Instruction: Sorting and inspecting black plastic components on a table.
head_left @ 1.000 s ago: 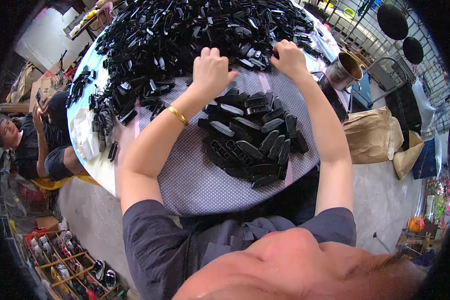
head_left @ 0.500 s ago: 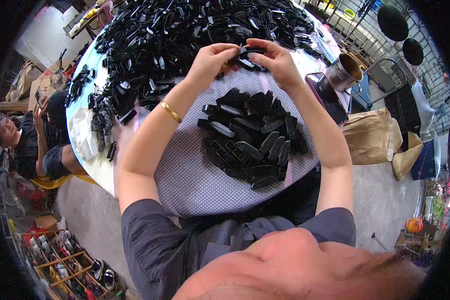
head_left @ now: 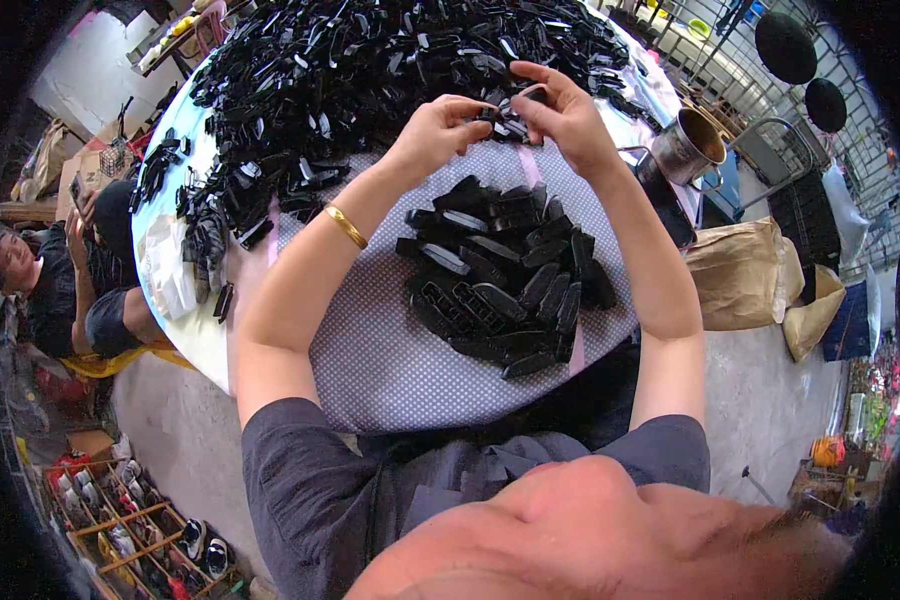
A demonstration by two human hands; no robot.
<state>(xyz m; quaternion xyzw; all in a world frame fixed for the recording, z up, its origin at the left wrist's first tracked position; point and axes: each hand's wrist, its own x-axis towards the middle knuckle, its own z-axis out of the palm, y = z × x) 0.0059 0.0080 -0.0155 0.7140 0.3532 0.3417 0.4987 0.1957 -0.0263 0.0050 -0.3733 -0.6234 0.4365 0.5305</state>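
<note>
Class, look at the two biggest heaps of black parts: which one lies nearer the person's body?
The smaller heap, near the table's front edge; the larger heap spreads across the far side.

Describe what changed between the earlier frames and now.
Since half a second ago, the bare right hand has shifted rightward, away from the bare left hand, apparently still pinching a small black plastic piece. The nearer cluster of elongated black plastic pieces stayed put.

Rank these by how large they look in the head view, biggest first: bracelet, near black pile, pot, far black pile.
1. Far black pile
2. Near black pile
3. Pot
4. Bracelet
All four differ clearly here.
</note>
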